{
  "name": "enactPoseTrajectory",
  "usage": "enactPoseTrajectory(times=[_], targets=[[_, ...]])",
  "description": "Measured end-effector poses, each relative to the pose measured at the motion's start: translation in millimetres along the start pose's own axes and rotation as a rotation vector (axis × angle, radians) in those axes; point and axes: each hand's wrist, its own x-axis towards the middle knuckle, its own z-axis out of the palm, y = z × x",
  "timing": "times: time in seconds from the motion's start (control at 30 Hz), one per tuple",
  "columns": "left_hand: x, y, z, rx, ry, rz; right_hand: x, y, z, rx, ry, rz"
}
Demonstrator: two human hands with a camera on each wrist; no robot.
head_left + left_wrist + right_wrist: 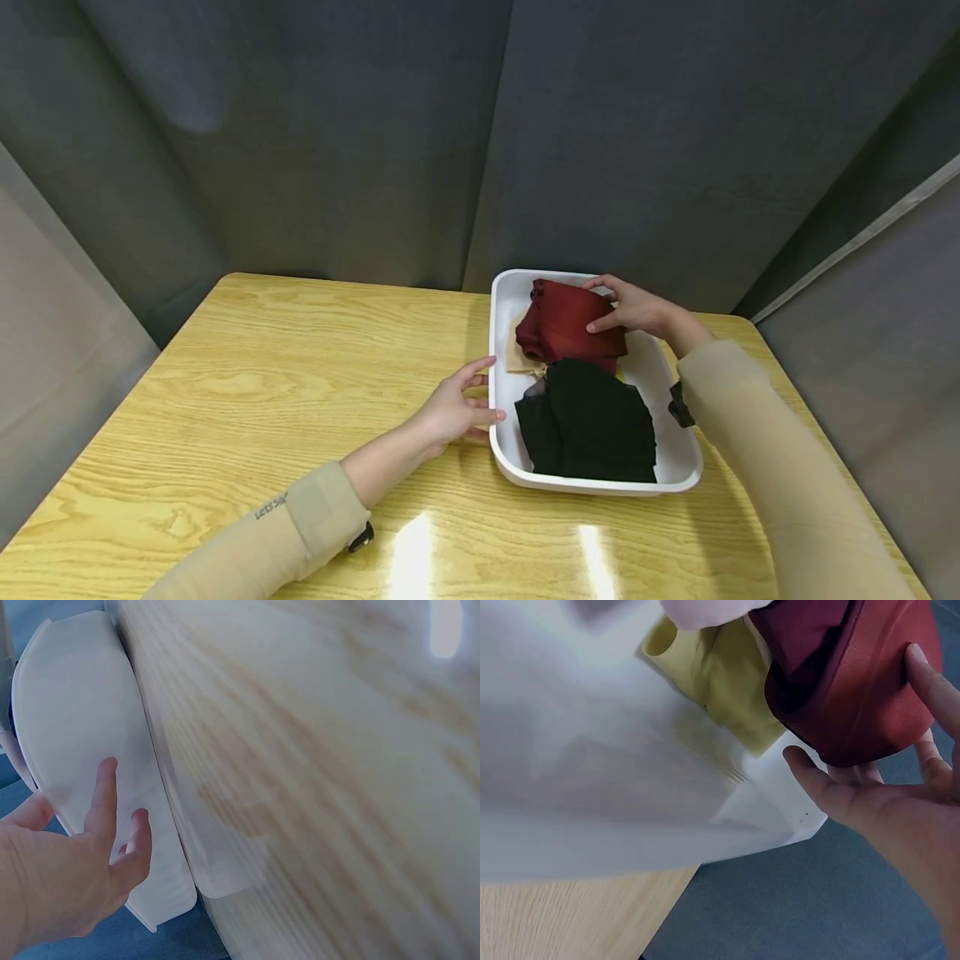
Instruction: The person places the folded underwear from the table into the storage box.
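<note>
A white plastic tub (678,467) stands on the wooden table with folded cloth items inside. At its far end my right hand (633,308) holds a dark red folded garment (570,321), thumb on its front face and fingers at its upper edge. The right wrist view shows the fingers spread around this red garment (889,690). Nearer to me in the tub lies a black folded garment (600,425). My left hand (453,408) is at the tub's left side, its thumb over the rim and the other fingers spread loosely along the outer wall (82,712).
A beige cloth (517,358) shows partly under the red garment. Beside it in the tub is a yellow-green cloth (735,682). The wooden table (300,375) extends left of the tub, and dark grey curtains (360,150) hang behind its far edge.
</note>
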Motion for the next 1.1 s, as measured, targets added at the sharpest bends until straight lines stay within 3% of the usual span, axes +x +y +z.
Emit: enactPoseTrajectory(times=[0.23, 0.47, 0.87, 1.1], targets=[[0.0, -0.3, -0.6, -0.001, -0.003, 0.005, 3.4, 0, 6, -0.024, 0.015, -0.013], [1.1, -0.8, -1.2, -0.003, -0.003, 0.005, 5.2, 1, 7, -0.116, 0.035, -0.032], [5.0, 1.0, -1.1, 0.014, 0.008, -0.007, -14.9, -18, -2, -0.205, 0.036, -0.027], [5.6, 3.4, -1.3, 0.074, 0.019, 0.008, -32.1, -25, -8, -0.208, 0.103, -0.038]])
